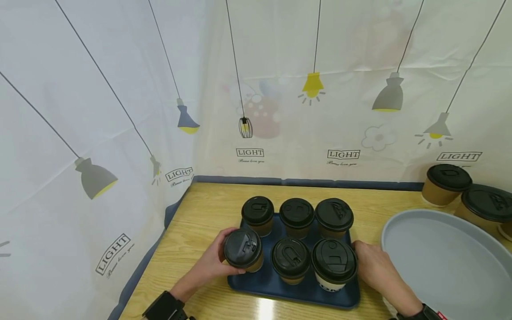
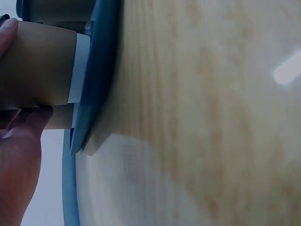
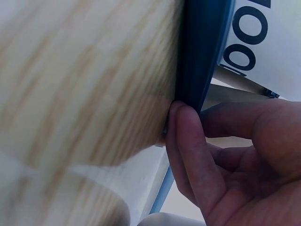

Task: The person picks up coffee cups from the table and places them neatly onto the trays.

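The left hand [image 1: 210,262] is curled round the near-left cup [image 1: 243,250] on the blue tray [image 1: 280,289], fingers on its brown paper wall just under the black lid. The left wrist view shows a thumb tip and fingers against that cup's side, with the tray's rim right beside them. The right hand [image 1: 376,266] is at the tray's right edge, beside the near-right cup [image 1: 334,262]; the right wrist view shows its fingers [image 3: 188,141] curled against the tray's rim, so it holds the tray rather than a cup.

The tray lies on the wooden worktop [image 1: 192,226] and carries six lidded cups in two rows of three. The held cup leans a little toward the tray's left edge and stands at the near-left corner. Right of the tray lies a large grey round tray [image 1: 440,258], and beyond that, toward the back curtain [image 1: 120,111], stand more lidded cups [image 1: 446,184].

The cups stand close together, nearly touching. If the left hand tips or drags its cup sideways, it could knock the middle near cup [image 1: 290,258] next to it, and that could topple others in the row. Squeezing the paper wall too hard could pop the lid. If the right hand lifts the tray's edge while the left pulls, the whole set could slide toward the tray's left side.
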`<state>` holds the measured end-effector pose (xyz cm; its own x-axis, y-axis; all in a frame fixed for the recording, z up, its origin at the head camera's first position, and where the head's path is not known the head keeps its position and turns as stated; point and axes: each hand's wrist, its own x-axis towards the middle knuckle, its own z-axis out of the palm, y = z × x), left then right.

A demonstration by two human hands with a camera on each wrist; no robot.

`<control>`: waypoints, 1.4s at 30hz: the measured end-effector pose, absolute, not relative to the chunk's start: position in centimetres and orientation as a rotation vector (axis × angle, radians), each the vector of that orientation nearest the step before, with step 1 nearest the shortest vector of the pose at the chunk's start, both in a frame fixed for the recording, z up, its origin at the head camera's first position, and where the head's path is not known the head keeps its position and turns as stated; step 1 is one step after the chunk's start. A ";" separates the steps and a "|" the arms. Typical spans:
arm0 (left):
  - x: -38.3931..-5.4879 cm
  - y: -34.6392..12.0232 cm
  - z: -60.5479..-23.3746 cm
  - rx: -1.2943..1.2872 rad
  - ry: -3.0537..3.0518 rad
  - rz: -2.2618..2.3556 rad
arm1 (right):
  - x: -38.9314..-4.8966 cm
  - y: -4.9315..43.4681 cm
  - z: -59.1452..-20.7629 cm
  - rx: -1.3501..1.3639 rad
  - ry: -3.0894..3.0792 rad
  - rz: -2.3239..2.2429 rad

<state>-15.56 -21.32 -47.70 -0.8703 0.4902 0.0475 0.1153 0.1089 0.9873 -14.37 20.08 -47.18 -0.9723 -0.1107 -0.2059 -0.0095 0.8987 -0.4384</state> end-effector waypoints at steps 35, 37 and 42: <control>-15.6 -22.6 -48.4 0.616 2.115 1.650 | -14.2 20.2 -47.3 -0.110 2.861 -0.646; -15.6 -23.3 -48.3 0.633 2.131 1.647 | -14.2 20.3 -47.3 -0.113 2.861 -0.642; -15.8 -23.8 -48.5 0.509 2.434 1.549 | -14.2 20.5 -46.5 -0.100 2.801 -0.645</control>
<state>-15.81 -23.76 -48.48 -0.9180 0.3966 0.0069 0.1743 0.3877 0.9051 -14.22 20.45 -46.54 -0.9627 -0.1254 -0.2400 -0.0078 0.8988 -0.4384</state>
